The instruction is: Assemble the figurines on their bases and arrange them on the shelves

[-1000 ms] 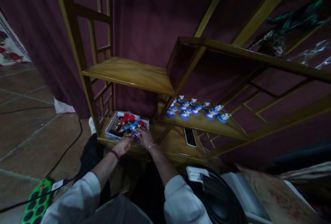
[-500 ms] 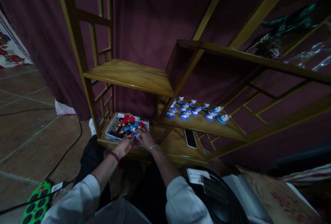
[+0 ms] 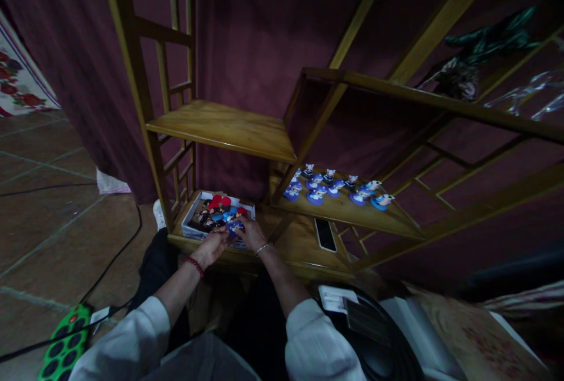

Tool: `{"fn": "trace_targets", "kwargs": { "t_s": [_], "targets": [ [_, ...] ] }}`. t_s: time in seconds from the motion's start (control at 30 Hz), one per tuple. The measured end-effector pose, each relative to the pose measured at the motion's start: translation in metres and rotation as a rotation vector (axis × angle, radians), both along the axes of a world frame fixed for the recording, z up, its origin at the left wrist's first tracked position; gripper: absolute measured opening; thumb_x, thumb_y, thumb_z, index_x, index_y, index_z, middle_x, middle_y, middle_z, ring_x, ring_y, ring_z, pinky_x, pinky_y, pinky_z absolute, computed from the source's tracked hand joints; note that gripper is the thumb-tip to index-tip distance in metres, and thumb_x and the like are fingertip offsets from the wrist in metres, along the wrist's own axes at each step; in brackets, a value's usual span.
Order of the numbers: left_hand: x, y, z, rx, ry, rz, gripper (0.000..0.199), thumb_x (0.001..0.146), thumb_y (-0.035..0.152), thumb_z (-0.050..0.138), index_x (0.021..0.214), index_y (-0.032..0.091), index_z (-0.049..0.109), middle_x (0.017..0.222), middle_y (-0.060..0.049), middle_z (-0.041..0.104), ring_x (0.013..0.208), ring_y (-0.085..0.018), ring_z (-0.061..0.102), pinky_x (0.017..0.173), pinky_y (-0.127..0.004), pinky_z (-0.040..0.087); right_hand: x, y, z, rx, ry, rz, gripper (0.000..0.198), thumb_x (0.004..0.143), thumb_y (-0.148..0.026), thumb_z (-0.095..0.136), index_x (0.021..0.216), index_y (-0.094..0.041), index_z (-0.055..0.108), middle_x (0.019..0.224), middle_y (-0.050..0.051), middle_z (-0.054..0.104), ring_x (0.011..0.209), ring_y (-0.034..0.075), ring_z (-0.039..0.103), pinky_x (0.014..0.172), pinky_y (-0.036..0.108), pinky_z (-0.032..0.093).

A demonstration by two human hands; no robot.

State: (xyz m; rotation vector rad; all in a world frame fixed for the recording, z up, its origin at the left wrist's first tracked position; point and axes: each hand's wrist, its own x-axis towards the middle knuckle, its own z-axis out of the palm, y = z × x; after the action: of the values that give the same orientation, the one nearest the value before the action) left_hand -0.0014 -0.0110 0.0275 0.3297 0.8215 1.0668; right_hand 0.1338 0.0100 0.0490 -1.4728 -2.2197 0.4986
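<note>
A small figurine with a blue-purple base (image 3: 235, 228) is held between my two hands at the front edge of a cardboard box. My left hand (image 3: 215, 244), with a red bead bracelet at the wrist, is closed on its left side. From the right, my right hand (image 3: 251, 233), with a silver bangle, has its fingers curled on the same figurine. The box (image 3: 191, 216) has white sides and stands on the lower shelf. Inside it lie several more figurines with red, blue and black parts, jumbled together. My hands hide the box's front right corner.
Several figurines (image 3: 316, 195) stand on a raised wooden shelf (image 3: 388, 219) at the right. A phone (image 3: 325, 235) lies on the lower shelf (image 3: 297, 243). An upper shelf board (image 3: 224, 125) overhangs the box. A green power strip (image 3: 66, 340) and cables are on the floor.
My right hand has drawn slightly right and back, so more of the blue-purple figurine shows between my hands. The view has shifted slightly; the box and shelved figurines stay in place.
</note>
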Motion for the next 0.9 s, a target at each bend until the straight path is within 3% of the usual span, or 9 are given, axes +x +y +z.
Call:
{"fn": "trace_targets", "kwargs": {
  "t_s": [0.4,0.9],
  "targets": [
    [0.000,-0.007,0.009,0.023,0.018,0.045,0.021,0.071,-0.006,0.048,0.061,0.012,0.054,0.060,-0.002,0.059,0.062,-0.011,0.059,0.075,-0.031,0.050,-0.004,-0.005,0.005,0.038,-0.050,-0.033,0.027,0.072,-0.019,0.055,0.098,-0.021,0.058,0.099,0.006,0.061,0.092,0.017,0.056,0.079,0.026,0.043],
    [0.004,-0.007,0.002,0.115,0.032,0.002,0.021,0.070,-0.006,0.045,0.063,0.011,0.057,0.060,-0.003,0.060,0.060,-0.010,0.057,0.074,-0.030,0.049,-0.007,-0.013,0.014,-0.005,-0.173,-0.187,0.023,0.071,-0.029,0.054,0.092,-0.024,0.062,0.084,0.004,0.067,0.075,0.017,0.060,0.065,0.023,0.043]
  ]
}}
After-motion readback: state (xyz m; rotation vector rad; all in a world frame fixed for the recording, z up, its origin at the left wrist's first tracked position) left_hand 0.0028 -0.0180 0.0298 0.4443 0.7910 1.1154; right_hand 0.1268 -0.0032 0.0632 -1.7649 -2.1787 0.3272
